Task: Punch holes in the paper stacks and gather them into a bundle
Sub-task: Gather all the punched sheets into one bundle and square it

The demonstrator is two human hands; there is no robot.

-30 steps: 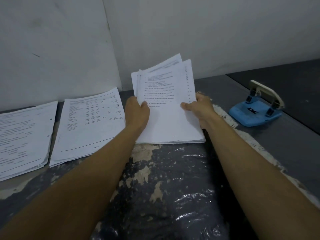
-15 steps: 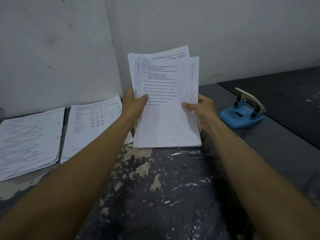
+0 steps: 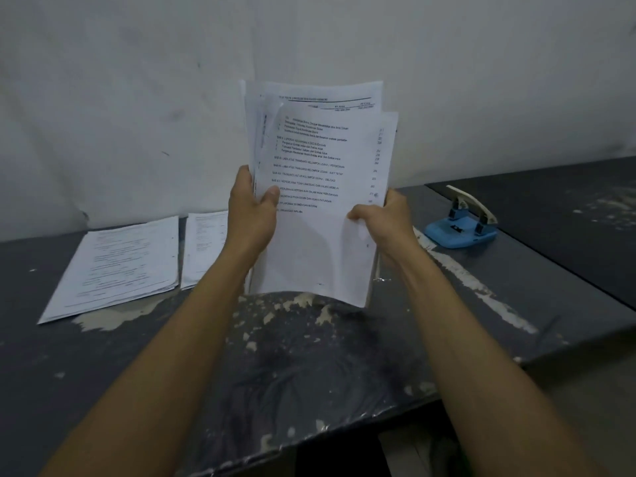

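While two stacks of printed paper lie flat on the dark desk (image 3: pixel 344 356), the far-left stack (image 3: pixel 117 266) just beside the second stack (image 3: pixel 203 249), the person holds a third, the held stack (image 3: pixel 320 208), upright above the desk. Its left edge is gripped by the left hand (image 3: pixel 253 215), thumb curled over the front page and fingers behind. Its right edge is pinched by the right hand (image 3: pixel 385 225), thumb in front. The sheets are uneven, some rising higher at the back. Farther right, a blue hole punch (image 3: pixel 461 222) sits on the desk, well apart from the papers. Worn pale patches mark the desk's paint, and a plain white wall (image 3: pixel 137 98) stands behind.
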